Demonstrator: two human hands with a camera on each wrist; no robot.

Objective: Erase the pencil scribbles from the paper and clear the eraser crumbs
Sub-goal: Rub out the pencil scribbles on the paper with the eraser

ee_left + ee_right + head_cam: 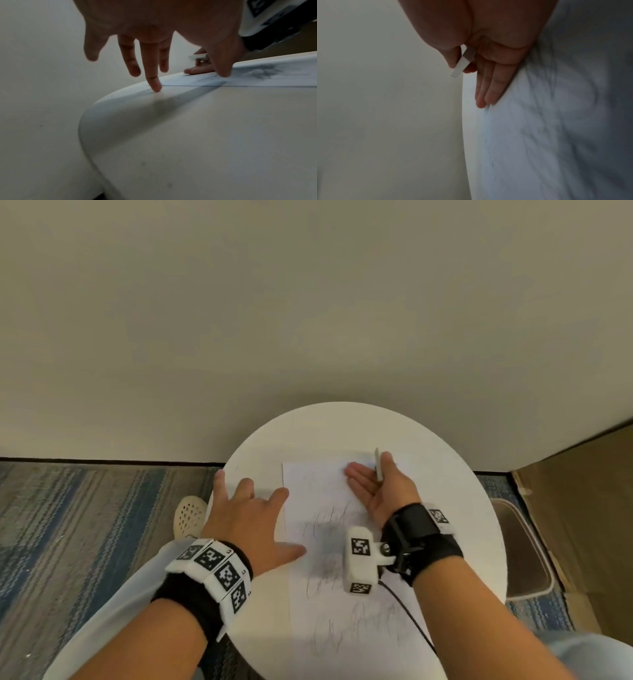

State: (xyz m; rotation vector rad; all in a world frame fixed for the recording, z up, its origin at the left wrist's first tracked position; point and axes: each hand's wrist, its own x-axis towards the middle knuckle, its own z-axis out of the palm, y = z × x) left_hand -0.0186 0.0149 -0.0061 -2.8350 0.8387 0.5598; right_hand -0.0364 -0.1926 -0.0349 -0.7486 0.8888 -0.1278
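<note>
A white sheet of paper [308,481] lies on the round white table [308,433], with pencil scribbles [329,529] over its middle and near part. My right hand [368,474] stands on its little-finger edge on the far part of the sheet and pinches a white eraser [378,465] between thumb and forefinger; the other fingers [489,86] lie straight along the paper [539,135]. In the right wrist view the eraser [459,67] sticks out above the sheet. My left hand [253,508] is spread flat to the left, thumb on the paper's left edge, fingertips [156,88] on the table.
The table stands against a plain wall. On the striped carpet to the left is a pale perforated shoe [190,517]. A cardboard box [582,508] and a grey bin [524,549] are at the right. A black cable [407,611] runs from my right wrist across the paper.
</note>
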